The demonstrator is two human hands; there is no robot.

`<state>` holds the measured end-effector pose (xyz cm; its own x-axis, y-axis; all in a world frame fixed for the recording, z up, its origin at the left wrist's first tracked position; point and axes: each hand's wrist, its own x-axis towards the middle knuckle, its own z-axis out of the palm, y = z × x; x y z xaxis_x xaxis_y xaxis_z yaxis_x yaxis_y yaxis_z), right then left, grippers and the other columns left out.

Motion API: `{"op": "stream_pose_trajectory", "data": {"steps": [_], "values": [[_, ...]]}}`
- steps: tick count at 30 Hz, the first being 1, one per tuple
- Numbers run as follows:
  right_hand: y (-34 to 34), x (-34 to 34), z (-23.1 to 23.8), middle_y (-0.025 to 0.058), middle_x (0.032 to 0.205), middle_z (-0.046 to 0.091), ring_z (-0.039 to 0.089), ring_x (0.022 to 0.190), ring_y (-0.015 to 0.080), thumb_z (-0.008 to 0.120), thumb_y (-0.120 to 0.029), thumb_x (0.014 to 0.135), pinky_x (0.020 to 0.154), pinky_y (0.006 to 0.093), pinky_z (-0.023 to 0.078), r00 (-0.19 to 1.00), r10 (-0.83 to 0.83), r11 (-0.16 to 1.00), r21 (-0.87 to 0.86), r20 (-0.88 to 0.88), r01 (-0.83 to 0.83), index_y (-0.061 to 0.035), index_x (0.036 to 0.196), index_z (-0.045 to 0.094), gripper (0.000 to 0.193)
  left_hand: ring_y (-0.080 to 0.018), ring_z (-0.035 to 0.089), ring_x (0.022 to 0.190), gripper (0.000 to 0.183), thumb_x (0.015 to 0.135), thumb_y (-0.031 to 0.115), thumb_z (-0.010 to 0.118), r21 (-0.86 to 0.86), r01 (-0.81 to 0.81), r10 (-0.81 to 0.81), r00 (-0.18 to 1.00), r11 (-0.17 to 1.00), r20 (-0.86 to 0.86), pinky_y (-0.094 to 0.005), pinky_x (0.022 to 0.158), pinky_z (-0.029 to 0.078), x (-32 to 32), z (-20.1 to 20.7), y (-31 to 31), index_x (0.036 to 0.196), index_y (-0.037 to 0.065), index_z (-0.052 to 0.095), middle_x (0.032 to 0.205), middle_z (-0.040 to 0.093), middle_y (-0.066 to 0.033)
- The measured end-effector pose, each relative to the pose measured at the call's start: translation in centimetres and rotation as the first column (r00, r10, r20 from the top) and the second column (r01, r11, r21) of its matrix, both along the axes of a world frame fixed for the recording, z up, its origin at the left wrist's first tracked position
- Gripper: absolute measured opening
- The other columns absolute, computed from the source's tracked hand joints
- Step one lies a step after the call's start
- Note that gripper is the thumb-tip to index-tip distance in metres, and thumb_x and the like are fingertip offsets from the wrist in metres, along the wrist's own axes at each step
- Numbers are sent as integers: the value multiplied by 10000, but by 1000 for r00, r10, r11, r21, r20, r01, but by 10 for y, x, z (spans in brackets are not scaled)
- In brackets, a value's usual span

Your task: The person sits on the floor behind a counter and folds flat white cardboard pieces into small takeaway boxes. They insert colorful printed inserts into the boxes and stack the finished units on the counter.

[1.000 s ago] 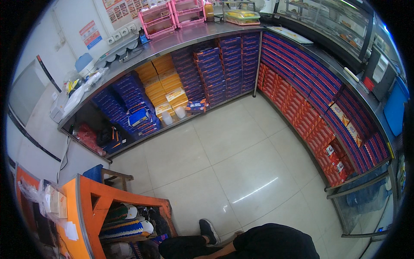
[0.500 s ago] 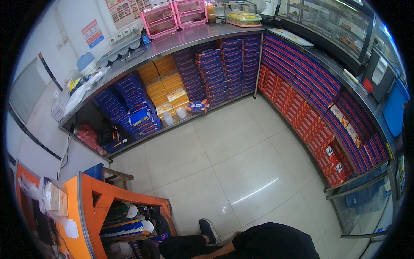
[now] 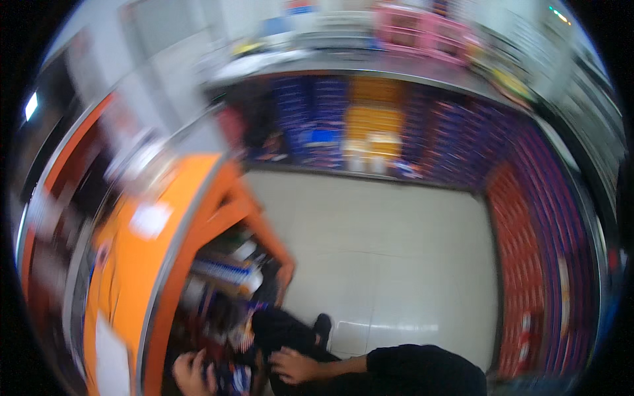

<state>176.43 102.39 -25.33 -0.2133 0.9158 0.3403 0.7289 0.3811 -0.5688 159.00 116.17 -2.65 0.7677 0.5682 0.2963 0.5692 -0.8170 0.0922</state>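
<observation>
Both hands sit low in the blurry frame. Left hand (image 3: pixel 191 371) curls round a small dark packet (image 3: pixel 232 377); right hand (image 3: pixel 294 365) rests beside it, fingers bent, grip unclear. Just above, the orange shelf (image 3: pixel 142 264) holds mixed goods. Packet could slip, I think, since everything moves fast. Two hands, one packet, one shelf.

Blurred rows of blue rectangular cartons (image 3: pixel 317 109) and orange rectangular cartons (image 3: pixel 373 119) fill the far shelving, red rectangular cartons (image 3: pixel 528 218) line the right shelving, and a white rectangular label (image 3: pixel 150 220) lies on the orange tabletop (image 3: pixel 132 264).
</observation>
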Motion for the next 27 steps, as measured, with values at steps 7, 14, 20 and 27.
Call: {"op": "stream_pose_trajectory", "data": {"steps": [7, 14, 20, 27], "values": [[26, -37, 34, 73, 1362, 462, 310, 1338, 264, 487, -362, 879, 1095, 526, 164, 857, 369, 915, -303, 360, -266, -165, 1209, 586, 397, -339, 446, 1194, 449, 845, 416, 601, -141, -716, 642, 682, 684, -350, -434, 994, 345, -160, -131, -174, 1169, 105, 609, 1239, 517, -179], [91, -98, 174, 154, 1090, 622, 608, 985, 317, 533, -154, 878, 841, 413, 498, 707, 706, 657, -394, 24, -643, -100, 1184, 579, 314, -243, 632, 907, 252, 880, 233, 592, -895, -235, 729, 671, 379, 133, -368, 778, 490, -190, -69, -171, 1086, 101, 654, 951, 658, -135], [172, -135, 305, 125, 1026, 613, 553, 1004, 316, 674, -171, 766, 852, 419, 437, 910, 388, 793, 450, 146, -410, -69, 997, 641, 255, -306, 538, 1063, 286, 764, 158, 678, 0, -568, 496, 719, 823, 487, -413, 895, 423, -211, 55, -71, 1032, 69, 633, 1040, 595, -109], [214, -147, 310, 175, 1384, 409, 474, 1208, 352, 800, -370, 625, 979, 411, 411, 991, 129, 989, 62, 38, -132, -102, 1208, 579, 678, -490, 254, 1302, 810, 710, 517, 708, -104, -887, 850, 390, 450, 354, -507, 1062, 264, -257, 83, -16, 1289, 3, 471, 1368, 361, -283]]}}
